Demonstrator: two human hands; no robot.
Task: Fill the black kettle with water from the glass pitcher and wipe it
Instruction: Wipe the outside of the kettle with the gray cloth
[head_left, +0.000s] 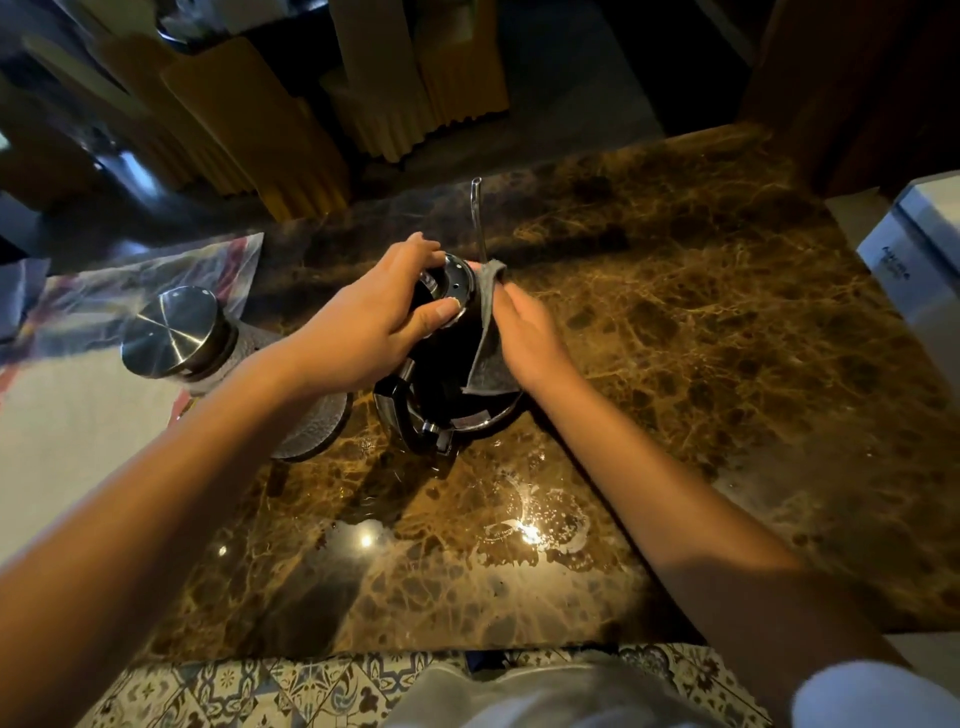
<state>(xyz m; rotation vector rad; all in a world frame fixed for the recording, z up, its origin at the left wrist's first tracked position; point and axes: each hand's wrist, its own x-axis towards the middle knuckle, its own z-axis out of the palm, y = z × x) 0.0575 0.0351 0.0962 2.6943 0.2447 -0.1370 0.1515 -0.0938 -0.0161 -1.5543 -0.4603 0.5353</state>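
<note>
the black kettle (441, 374) stands mid-bench, just right of the glass pitcher (208, 353). the left hand (363, 332) has its fingers closed around the kettle's lid, while the right hand (524, 338) presses a grey cloth (488, 338) flat against its right side. best to keep the top steadied and wipe downward, working round the body toward the wet bench (727, 338).

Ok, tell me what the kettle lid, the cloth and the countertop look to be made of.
Kettle lid: probably brushed steel, with a silvery sheen and small holes. Cloth: soft grey fabric, possibly microfibre; it drapes limply, matte. Countertop: polished brown marble or a lookalike, veined, mirroring lights.
</note>
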